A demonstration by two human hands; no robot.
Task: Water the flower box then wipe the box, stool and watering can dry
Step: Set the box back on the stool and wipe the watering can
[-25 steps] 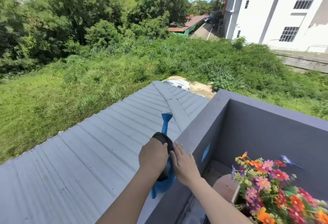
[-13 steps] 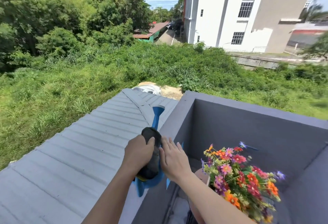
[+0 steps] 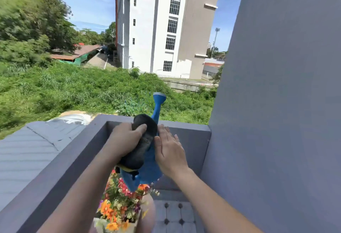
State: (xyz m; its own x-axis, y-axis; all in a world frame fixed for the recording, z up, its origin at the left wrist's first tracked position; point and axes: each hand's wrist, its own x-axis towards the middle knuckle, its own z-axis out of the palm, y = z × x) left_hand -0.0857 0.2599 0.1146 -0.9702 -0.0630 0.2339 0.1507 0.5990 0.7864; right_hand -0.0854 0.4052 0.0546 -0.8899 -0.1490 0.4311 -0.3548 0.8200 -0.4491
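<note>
A blue watering can [image 3: 147,166] hangs in the air above the balcony, its spout [image 3: 158,103] pointing up and away. My left hand [image 3: 125,140] presses a dark cloth [image 3: 142,140] against the can's left side. My right hand [image 3: 169,151] lies flat against the can's right side, fingers stretched out. Below the can, a white flower box [image 3: 103,223] holds orange, pink and red flowers [image 3: 120,201]. It stands on a round pinkish stool [image 3: 147,214], mostly hidden.
A grey parapet wall [image 3: 73,159] runs along the left and far sides of the balcony. A tall grey wall [image 3: 276,103] closes the right side. Tiled floor [image 3: 175,214] shows at the bottom. Beyond lie a metal roof [image 3: 27,149], grass and a white building.
The view has swung right and up. Both hands have carried the can and cloth from over the parapet's left edge to above the flowers inside the balcony.
</note>
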